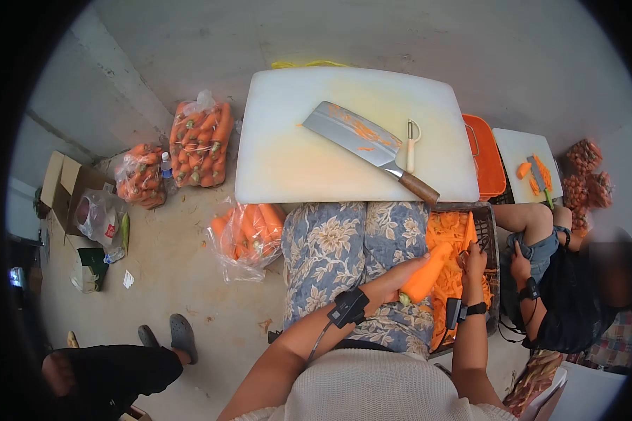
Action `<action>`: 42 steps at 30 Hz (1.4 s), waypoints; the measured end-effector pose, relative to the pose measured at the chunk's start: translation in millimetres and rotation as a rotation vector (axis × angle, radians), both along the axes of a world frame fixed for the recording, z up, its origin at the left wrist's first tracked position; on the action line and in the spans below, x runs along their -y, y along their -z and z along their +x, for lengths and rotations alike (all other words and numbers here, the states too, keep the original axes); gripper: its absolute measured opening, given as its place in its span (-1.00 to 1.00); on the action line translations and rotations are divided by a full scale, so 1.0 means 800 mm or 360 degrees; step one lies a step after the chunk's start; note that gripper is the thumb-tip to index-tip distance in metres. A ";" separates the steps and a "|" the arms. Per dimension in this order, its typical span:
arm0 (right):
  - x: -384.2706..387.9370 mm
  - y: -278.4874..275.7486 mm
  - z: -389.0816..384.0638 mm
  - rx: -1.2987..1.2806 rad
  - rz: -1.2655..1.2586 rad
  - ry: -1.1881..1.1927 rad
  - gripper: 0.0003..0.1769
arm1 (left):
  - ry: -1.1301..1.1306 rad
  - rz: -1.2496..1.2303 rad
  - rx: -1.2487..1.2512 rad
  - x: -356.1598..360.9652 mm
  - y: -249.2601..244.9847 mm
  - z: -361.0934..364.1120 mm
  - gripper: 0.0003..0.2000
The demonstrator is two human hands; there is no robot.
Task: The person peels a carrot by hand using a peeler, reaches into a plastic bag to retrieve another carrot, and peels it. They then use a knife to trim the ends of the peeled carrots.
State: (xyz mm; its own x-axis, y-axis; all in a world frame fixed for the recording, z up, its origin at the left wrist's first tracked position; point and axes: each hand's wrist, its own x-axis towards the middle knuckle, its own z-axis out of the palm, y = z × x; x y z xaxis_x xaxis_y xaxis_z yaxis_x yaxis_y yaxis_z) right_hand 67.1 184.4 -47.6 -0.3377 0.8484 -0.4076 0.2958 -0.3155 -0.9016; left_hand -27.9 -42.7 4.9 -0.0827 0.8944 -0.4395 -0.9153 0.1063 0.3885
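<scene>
My left hand [402, 275] is wrapped round the stem end of a large orange carrot [428, 272], which points up and away over my lap. Beside the carrot, my right hand [475, 261] is closed on a small dark tool, apparently a peeler [462, 259], partly hidden by the fingers. Under both hands, to the right of my lap, a dark plastic crate [490, 235] holds a heap of orange carrot peelings [446, 295]. On the white cutting board [288, 140] in front lie a cleaver [361, 140] with orange scraps on its blade and a pale-handled peeler [411, 151].
Bagged carrots [202, 144] stand at the left, with an open bag [246, 235] by my knee. An orange bucket [486, 158] is right of the board. Another person [569, 295] sits at the right near a smaller board [516, 151]; someone's legs [126, 372] show lower left.
</scene>
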 end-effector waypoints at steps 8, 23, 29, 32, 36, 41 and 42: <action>0.118 -0.075 0.001 -0.0291 -0.0071 -0.0361 -0.75 | -0.0242 0.0017 -0.0291 -0.024 0.035 0.033 -0.52; 0.134 -0.089 0.011 -0.0413 0.0121 -0.0493 -0.86 | -0.0315 -0.0088 -0.1012 -0.023 0.036 0.044 -0.54; 0.125 -0.083 0.018 -0.0468 0.0077 -0.0541 -0.87 | -0.0286 -0.0088 -0.0854 -0.016 0.019 0.044 -0.52; 0.120 -0.088 0.022 -0.0487 -0.0184 -0.0499 -0.83 | -0.0342 -0.0066 -0.0800 -0.020 0.029 0.041 -0.53; 0.122 -0.106 0.029 -0.0260 0.0036 -0.0447 -0.72 | -0.0290 0.0069 -0.0322 -0.010 0.008 0.029 -0.54; 0.118 -0.104 0.035 -0.0216 -0.0036 -0.0428 -0.69 | -0.0303 0.0120 -0.0148 -0.011 0.011 0.028 -0.55; 0.122 -0.106 0.032 -0.0258 -0.0070 -0.0414 -0.71 | -0.0298 0.0099 -0.0139 -0.005 -0.003 0.026 -0.55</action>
